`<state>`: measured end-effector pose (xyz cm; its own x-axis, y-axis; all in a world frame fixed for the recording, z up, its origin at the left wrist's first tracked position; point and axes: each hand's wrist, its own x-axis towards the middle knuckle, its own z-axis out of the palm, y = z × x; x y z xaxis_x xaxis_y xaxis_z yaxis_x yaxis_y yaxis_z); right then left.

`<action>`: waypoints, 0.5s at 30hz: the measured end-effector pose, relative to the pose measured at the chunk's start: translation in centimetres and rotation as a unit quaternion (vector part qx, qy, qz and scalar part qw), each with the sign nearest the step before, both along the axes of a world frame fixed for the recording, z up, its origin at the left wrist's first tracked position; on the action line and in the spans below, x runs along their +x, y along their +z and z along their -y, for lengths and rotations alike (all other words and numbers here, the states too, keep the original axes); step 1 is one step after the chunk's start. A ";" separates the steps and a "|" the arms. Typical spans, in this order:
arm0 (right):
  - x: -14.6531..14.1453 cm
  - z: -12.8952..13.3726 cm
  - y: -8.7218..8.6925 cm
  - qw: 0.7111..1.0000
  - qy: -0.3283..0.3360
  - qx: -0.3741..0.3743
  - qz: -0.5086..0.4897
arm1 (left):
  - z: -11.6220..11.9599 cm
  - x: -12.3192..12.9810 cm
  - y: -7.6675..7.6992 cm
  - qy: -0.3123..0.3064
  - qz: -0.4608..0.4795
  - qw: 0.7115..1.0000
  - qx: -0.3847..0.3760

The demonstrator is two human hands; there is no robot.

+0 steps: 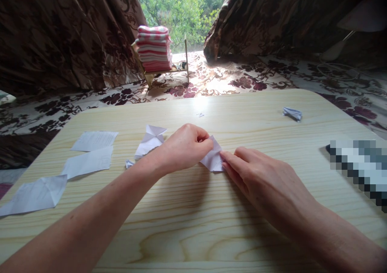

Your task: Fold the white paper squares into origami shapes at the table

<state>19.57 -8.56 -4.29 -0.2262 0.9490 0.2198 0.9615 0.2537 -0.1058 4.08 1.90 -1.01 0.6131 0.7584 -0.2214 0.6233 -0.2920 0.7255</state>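
A small sheet of white paper [214, 161] with crease lines is between my two hands, just above or on the wooden table [181, 224]. My left hand [189, 146] is closed, its thumb and curled fingers pinching the paper's upper left side. With its fingers pressed together, my right hand [254, 168] grips the paper's right edge. My left fingers cover part of the sheet. Left of my left hand lies a stack of creased papers [151, 141], and a small folded paper piece [129, 164] sits beside my forearm.
Several loose paper sheets [87, 161] lie at the table's left. A folded paper shape [292, 113] rests at the far right, and tiny scraps [200, 115] near the back edge. A blurred-out dark-edged object [359, 168] is at right. Folded pink-and-white towels [153, 49] stand beyond.
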 end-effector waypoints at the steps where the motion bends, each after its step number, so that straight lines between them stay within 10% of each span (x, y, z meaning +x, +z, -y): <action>1: 0.0 0.0 0.0 1.000 0.001 0.003 0.000 | 0.0 0.0 0.0 -0.001 0.000 1.000 0.000; 15: 0.0 0.0 -0.1 1.000 -0.008 0.008 0.008 | 0.1 -0.2 -0.1 -0.002 -0.021 1.000 -0.002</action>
